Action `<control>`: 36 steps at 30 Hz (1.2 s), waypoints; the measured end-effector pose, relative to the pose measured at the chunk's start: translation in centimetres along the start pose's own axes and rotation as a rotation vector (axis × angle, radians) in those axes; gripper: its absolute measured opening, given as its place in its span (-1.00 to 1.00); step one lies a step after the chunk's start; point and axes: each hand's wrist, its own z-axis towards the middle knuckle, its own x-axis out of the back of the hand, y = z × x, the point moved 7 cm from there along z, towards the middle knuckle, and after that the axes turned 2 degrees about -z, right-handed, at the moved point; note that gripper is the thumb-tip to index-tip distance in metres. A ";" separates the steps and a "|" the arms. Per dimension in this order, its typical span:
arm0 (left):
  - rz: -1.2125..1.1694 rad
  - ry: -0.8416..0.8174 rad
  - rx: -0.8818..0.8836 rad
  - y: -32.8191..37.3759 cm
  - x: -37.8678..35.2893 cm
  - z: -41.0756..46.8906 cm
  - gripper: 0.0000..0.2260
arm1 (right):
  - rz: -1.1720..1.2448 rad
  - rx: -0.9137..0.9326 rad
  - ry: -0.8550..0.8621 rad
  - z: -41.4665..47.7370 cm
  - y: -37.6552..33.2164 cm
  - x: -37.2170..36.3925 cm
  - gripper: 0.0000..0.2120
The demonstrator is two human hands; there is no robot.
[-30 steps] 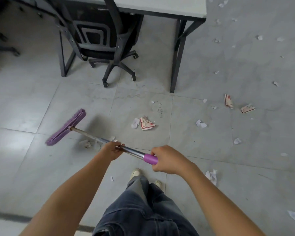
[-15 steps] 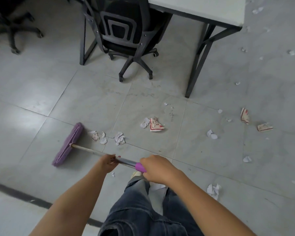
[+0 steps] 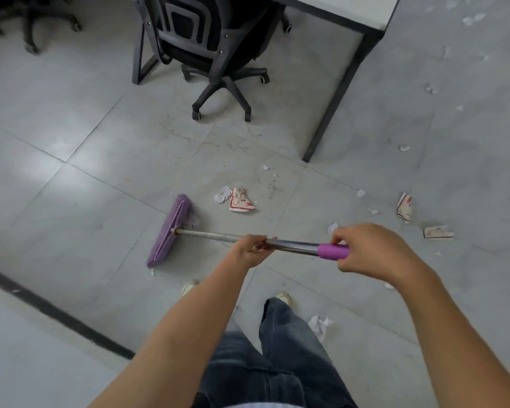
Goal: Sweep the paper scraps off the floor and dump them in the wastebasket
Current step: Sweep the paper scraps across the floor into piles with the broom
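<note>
Gripping the broom (image 3: 218, 235) with both hands, the person stands on the grey tiled floor (image 3: 71, 225). The left hand (image 3: 252, 250) curls round the bare metal shaft midway, and the right hand (image 3: 371, 250) wraps the purple grip (image 3: 333, 251) at its top end. The broom head (image 3: 170, 231) lies on the tiles to the left front, with small white bits (image 3: 194, 220) against its right edge. Just beyond lie a white scrap (image 3: 222, 194) and a red-printed scrap (image 3: 240, 201), touching. 2 more printed scraps (image 3: 404, 206) lie well apart to the right, and a crumpled white wad (image 3: 320, 323) sits beside the right foot. Ahead, the office chair (image 3: 218, 39) and the desk leg (image 3: 336, 92) hem the far side. Bare tiles stretch between the chair's wheels and the broom head. A dark strip (image 3: 56, 310) crosses the floor at lower left.
</note>
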 end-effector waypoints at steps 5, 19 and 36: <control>-0.045 -0.141 0.033 -7.3 -7.3 -1.7 -0.85 | 0.057 -0.049 0.059 -4.3 8.5 3.7 -0.78; -0.199 0.185 -0.143 -1.0 13.0 -4.9 -0.81 | 0.028 0.447 -0.057 -2.1 -7.6 -5.5 -0.77; -0.378 -0.216 -0.010 -5.2 0.4 -9.1 -0.83 | -0.569 0.187 0.250 -7.5 -7.1 8.5 -0.81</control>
